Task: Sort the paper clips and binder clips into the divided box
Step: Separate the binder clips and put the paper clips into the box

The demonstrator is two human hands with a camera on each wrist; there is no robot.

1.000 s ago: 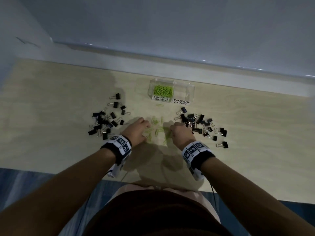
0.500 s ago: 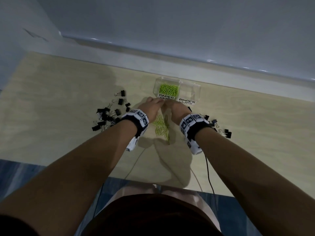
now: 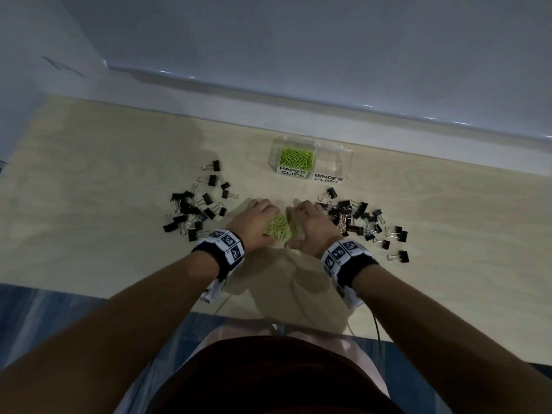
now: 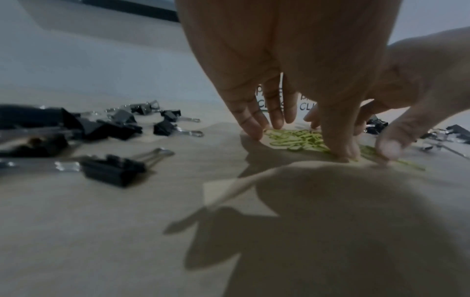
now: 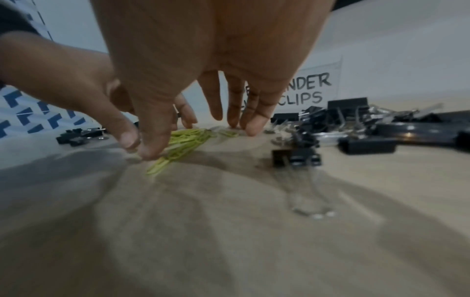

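Observation:
A heap of green paper clips (image 3: 279, 230) lies on the table between my two hands. My left hand (image 3: 254, 222) and right hand (image 3: 310, 225) cup it from either side, fingertips on the wood. In the left wrist view my left fingers (image 4: 254, 124) stand straight beside the paper clips (image 4: 300, 138). In the right wrist view my right fingers (image 5: 254, 120) touch down past the paper clips (image 5: 185, 140), and both thumbs meet at the heap's near end. The clear divided box (image 3: 346, 162) stands behind; its left cell holds paper clips (image 3: 295, 156), and its right cell looks empty.
Black binder clips lie in two scattered groups, one at the left (image 3: 194, 207) and one at the right (image 3: 358, 219). One binder clip (image 5: 297, 156) lies close to my right palm. A wall ledge (image 3: 298, 97) runs behind the box. The table's near edge (image 3: 89, 294) is close to my body.
Half a second ago both hands reached forward to the box front. They have drawn back toward me, and the scattered paper clips now sit in one tight heap between them.

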